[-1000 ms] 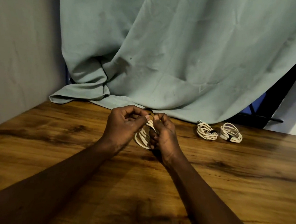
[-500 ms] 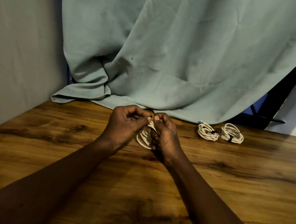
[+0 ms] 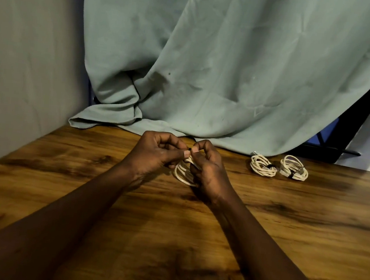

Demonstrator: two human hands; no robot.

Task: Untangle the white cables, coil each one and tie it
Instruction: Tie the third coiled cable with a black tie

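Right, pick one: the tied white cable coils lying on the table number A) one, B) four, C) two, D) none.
C: two tied coils, one beside the other, lie at the far right of the wooden table; a third coil is held in both hands.

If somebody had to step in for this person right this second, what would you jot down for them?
Left hand: pinching the top of a white coil, at a small black tie.
Right hand: gripping the same coil from the other side.
Coil is between both hands, just above the table.
Done: two tied coils lie on the table to the right, by the curtain.
Left: finish fastening the tie on this coil, then set it beside the others.
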